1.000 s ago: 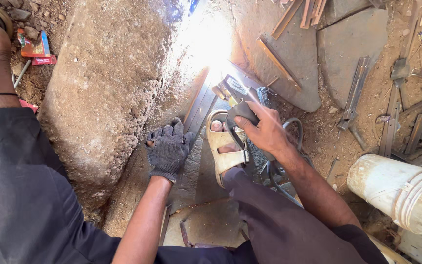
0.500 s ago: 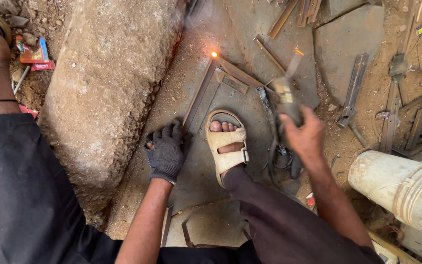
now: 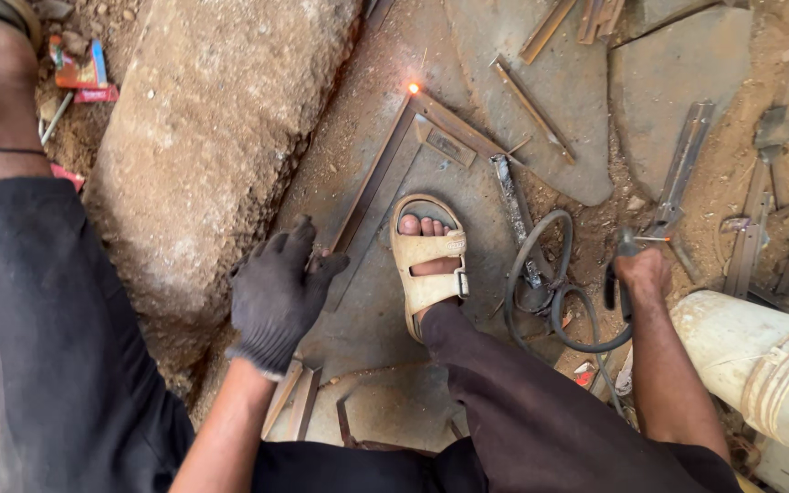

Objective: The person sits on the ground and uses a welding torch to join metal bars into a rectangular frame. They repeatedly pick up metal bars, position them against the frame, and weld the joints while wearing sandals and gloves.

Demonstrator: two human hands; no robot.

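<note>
My left hand (image 3: 278,294), in a dark glove, rests with spread fingers on the lower end of a long metal angle bar (image 3: 372,178). The bar meets a second bar (image 3: 454,123) at a corner where a fresh weld spot (image 3: 413,89) glows orange. My right foot in a tan sandal (image 3: 428,265) stands on the metal plate (image 3: 372,306) inside that corner. My bare right hand (image 3: 643,271) is closed around a welding electrode holder (image 3: 618,283) off to the right, its black cable (image 3: 550,292) looping beside the sandal.
A big rough stone slab (image 3: 203,155) lies left of the bars. A white plastic bucket (image 3: 760,365) lies at the lower right. Loose metal strips (image 3: 687,164) and scrap (image 3: 531,105) are scattered over the dirt floor at the top and right.
The bright welding glare is gone and only a small glowing spot is left at the corner. My right hand has pulled the holder away from the joint, down and to the right.
</note>
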